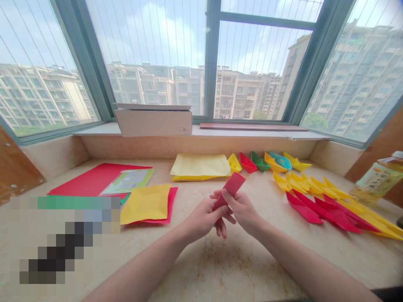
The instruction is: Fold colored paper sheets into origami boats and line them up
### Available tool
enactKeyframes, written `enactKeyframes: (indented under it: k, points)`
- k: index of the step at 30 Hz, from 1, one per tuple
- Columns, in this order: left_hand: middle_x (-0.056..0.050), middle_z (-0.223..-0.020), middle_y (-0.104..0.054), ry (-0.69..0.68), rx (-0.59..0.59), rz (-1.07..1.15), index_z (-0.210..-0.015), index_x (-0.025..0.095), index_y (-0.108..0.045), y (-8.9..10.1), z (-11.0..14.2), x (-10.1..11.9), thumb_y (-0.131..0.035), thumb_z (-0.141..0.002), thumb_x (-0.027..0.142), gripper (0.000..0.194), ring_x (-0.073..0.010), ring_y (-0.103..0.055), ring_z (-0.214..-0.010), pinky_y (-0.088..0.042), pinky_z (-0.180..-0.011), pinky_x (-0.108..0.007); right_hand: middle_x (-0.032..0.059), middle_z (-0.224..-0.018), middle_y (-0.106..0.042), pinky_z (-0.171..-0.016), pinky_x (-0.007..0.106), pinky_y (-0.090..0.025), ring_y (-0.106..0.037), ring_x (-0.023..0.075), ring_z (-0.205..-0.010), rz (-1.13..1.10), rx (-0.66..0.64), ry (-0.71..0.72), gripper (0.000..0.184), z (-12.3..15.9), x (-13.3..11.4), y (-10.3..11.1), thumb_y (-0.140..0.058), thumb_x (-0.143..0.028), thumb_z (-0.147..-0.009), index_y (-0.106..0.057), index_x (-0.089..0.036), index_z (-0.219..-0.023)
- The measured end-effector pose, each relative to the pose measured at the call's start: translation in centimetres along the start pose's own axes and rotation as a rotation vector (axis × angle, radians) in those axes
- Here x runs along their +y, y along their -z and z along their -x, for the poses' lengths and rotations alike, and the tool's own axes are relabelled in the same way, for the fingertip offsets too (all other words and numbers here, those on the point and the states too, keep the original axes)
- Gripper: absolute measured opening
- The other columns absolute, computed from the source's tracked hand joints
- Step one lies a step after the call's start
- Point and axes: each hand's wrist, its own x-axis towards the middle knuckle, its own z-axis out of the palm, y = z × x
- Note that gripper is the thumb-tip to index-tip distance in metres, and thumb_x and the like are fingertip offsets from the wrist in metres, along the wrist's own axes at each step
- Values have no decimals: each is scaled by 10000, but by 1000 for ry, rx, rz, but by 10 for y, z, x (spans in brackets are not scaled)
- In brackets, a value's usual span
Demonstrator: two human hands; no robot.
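A red sheet of paper folded into a narrow strip (233, 184) is held up above the middle of the counter, slanting to the upper right. My left hand (208, 214) grips its lower end, thumb on top. On the strip's right side, my right hand (241, 207) pinches it between thumb and fingers. Part of the strip's lower end is hidden by my fingers. Beyond it stand folded paper boats, among them a red boat (247, 162), a green boat (260, 161) and a yellow boat (234, 163).
Yellow paper sheets (146, 203) overlie red ones at left, near a larger red sheet (85, 180) and a clear packet (129, 181). Pale yellow sheets (201, 165) lie behind. Red boats (333, 212) and yellow boats (308, 183) crowd the right, by an oil bottle (380, 176). A white box (154, 121) sits on the sill.
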Motion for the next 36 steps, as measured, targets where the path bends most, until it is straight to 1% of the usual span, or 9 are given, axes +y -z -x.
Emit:
enactKeyframes:
  k: [8, 12, 15, 18, 23, 26, 31, 33, 36]
  points:
    - [-123, -895, -738, 138, -34, -69, -880, 110, -599, 16, 1, -7, -576, -885, 449, 340, -94, -612, -448, -389, -418, -201, 19, -728, -751, -803, 329, -531, -728, 200, -824, -214, 609, 368, 405, -30, -30, 70, -673, -611, -789, -648, -208, -815]
    - [-134, -959, -733, 58, 143, 55, -938, 120, -581, 16, -1, -5, -590, -886, 472, 356, -98, -638, -506, -422, -472, -206, 75, -933, -764, -854, 326, -510, -712, 192, -910, -39, 185, 160, 500, -20, -21, 52, -546, -644, -866, -699, -181, -979]
    - [-90, -797, -714, -1, 93, 59, -923, 106, -615, 13, -1, -3, -636, -861, 470, 369, -115, -640, -531, -453, -507, -214, 44, -821, -743, -604, 270, -516, -682, 161, -639, 73, -287, 0, 469, -2, -6, 15, -575, -584, -879, -691, -162, -1045]
    - [-38, -660, -655, -5, 0, 15, -891, 104, -630, 8, 0, -3, -666, -846, 429, 330, -127, -640, -535, -475, -522, -220, -4, -607, -662, -424, 209, -425, -589, 122, -451, 58, -405, -77, 503, 9, 6, -4, -566, -610, -869, -688, -140, -1001]
    - [-66, -777, -696, 23, -40, -3, -905, 109, -623, 7, -1, -4, -664, -842, 408, 308, -134, -669, -563, -503, -543, -232, -7, -551, -634, -386, 219, -404, -563, 124, -400, 51, -316, -51, 547, 3, 8, 2, -516, -645, -880, -687, -129, -940]
    - [-109, -883, -724, 80, -45, -12, -893, 102, -632, 12, 0, -6, -670, -830, 412, 319, -141, -684, -572, -511, -537, -237, 24, -589, -676, -522, 264, -493, -648, 163, -535, 121, 3, 136, 491, -8, -9, 22, -574, -621, -862, -684, -147, -795]
    - [-109, -861, -734, 146, 26, -45, -903, 100, -627, 21, 0, -12, -673, -813, 436, 352, -141, -677, -537, -500, -484, -223, -12, -609, -707, -681, 302, -543, -728, 199, -704, -152, 591, 360, 419, -29, -34, 74, -625, -638, -810, -594, -221, -781]
    - [-117, -895, -737, 140, 85, -39, -918, 104, -616, 21, -1, -11, -666, -819, 446, 360, -123, -655, -504, -478, -461, -217, 29, -698, -742, -709, 308, -544, -734, 211, -776, -97, 547, 324, 411, -31, -34, 80, -620, -618, -824, -630, -208, -802]
    - [-123, -915, -736, 137, 87, -23, -929, 104, -613, 17, 0, -8, -663, -825, 444, 359, -115, -643, -494, -460, -467, -221, 82, -828, -764, -728, 327, -541, -728, 226, -826, -20, 234, 144, 484, -22, -25, 61, -575, -643, -844, -697, -181, -925]
